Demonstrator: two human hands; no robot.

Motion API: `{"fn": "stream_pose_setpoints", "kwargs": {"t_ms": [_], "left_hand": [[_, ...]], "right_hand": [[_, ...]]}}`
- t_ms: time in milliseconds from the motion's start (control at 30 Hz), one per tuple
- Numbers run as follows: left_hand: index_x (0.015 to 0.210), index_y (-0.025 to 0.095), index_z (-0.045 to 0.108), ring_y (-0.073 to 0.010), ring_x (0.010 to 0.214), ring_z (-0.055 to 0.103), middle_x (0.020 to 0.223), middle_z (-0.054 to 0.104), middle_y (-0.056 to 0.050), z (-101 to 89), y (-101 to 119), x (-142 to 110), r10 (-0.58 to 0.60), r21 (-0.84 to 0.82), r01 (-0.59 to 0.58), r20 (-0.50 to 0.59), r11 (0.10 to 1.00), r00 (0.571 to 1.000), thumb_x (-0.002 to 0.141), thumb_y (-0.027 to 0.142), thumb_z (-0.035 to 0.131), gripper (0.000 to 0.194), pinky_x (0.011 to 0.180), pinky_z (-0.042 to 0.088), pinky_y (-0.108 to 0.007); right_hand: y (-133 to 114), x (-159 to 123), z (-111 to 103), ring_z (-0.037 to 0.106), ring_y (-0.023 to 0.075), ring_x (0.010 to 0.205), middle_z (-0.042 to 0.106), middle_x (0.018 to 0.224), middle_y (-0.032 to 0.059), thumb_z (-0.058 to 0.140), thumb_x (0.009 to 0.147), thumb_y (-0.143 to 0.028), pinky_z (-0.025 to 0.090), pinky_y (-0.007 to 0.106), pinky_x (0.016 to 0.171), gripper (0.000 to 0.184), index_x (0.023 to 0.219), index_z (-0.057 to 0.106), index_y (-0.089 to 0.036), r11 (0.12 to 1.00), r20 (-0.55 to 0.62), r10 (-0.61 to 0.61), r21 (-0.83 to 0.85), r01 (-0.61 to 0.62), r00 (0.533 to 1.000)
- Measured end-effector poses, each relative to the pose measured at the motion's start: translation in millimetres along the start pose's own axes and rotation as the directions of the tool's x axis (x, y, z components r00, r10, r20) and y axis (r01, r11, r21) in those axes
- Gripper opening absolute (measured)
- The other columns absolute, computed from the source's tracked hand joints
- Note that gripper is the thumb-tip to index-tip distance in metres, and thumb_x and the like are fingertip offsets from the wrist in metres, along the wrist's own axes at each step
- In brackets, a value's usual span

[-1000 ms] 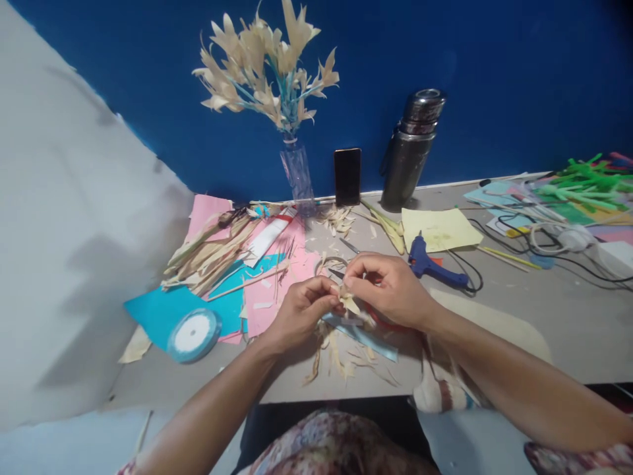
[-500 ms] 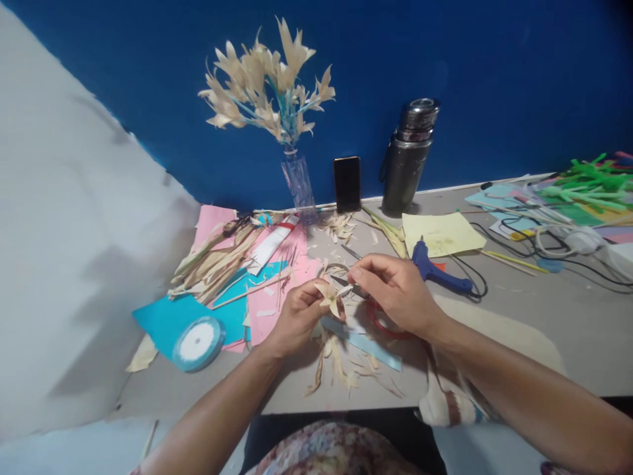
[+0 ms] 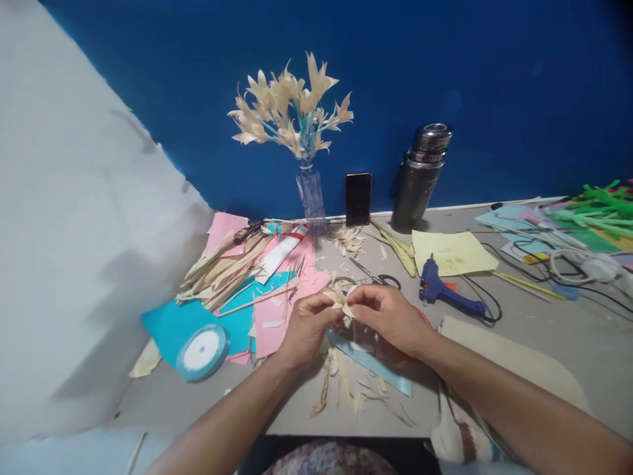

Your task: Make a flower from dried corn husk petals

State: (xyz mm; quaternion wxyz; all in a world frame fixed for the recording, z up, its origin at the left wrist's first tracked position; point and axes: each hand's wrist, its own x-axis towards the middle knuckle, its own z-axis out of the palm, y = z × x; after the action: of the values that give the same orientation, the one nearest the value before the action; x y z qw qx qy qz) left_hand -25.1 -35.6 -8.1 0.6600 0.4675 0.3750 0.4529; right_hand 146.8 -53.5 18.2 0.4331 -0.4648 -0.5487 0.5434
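Note:
Between my hands is a small pale husk flower [image 3: 340, 298] with pointed petals. My left hand [image 3: 307, 330] pinches it from the left, near its base. From the right, my right hand [image 3: 393, 320] has thumb and fingertips closed on one of its petals. Just beyond the hands lie black-handled scissors [image 3: 383, 280] on the table. Under my right hand shows part of a red curved handle [image 3: 423, 315], its remainder hidden. A light blue strip [image 3: 373, 361] and husk scraps [image 3: 341, 386] lie below the hands.
At the back stand a clear vase [image 3: 311, 198] of husk flowers, a phone [image 3: 358, 199] and a steel flask [image 3: 420, 178]. A blue glue gun [image 3: 445, 290] with its cord lies right. Left are dried husks [image 3: 227, 270], coloured paper [image 3: 163, 323] and a ribbon roll [image 3: 202, 351].
My right hand has moved in to the flower and now grips a petal. The flower is turned a little between both hands. The whole view has shifted slightly.

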Motion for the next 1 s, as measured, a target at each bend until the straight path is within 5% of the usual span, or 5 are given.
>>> {"fn": "stream_pose_setpoints", "kwargs": {"t_ms": [467,767,1000], "left_hand": [[0.075,0.019,0.078,-0.0149,0.071,0.060,0.082,0.066,-0.005,7.4,13.4,-7.9,0.241,0.294,-0.209,-0.075,0.933,0.968,0.079,0.022,0.071,0.008,0.061,0.047,-0.025],[0.067,0.016,0.070,-0.0102,0.054,0.054,0.060,0.063,0.001,4.3,8.7,-0.9,0.022,0.030,-0.017,-0.149,0.999,0.989,0.065,0.020,0.081,0.012,0.057,0.044,-0.024],[0.069,0.015,0.070,-0.0104,0.054,0.054,0.060,0.063,0.001,5.7,10.6,-2.3,0.018,0.054,-0.009,-0.169,0.999,0.985,0.064,0.020,0.081,0.013,0.058,0.044,-0.025]], "right_hand": [[12.1,3.9,7.4,0.041,0.0085,0.051,0.051,0.060,-0.0045,0.067,0.081,-0.034,0.031,0.021,0.046,0.018,0.078,0.063,-0.017,0.992,-0.034,0.042,0.120,-0.038,0.999],[13.1,-1.3,12.0,0.049,0.0108,0.059,0.057,0.067,-0.0023,0.067,0.084,-0.041,0.037,0.023,0.053,0.025,0.078,0.060,-0.017,0.991,0.020,0.013,0.136,-0.015,1.000],[12.1,-3.2,12.0,0.050,0.0122,0.062,0.056,0.067,-0.0025,0.061,0.087,-0.034,0.039,0.024,0.058,0.022,0.073,0.058,-0.018,0.994,-0.058,-0.103,-0.053,0.100,0.993]]}}
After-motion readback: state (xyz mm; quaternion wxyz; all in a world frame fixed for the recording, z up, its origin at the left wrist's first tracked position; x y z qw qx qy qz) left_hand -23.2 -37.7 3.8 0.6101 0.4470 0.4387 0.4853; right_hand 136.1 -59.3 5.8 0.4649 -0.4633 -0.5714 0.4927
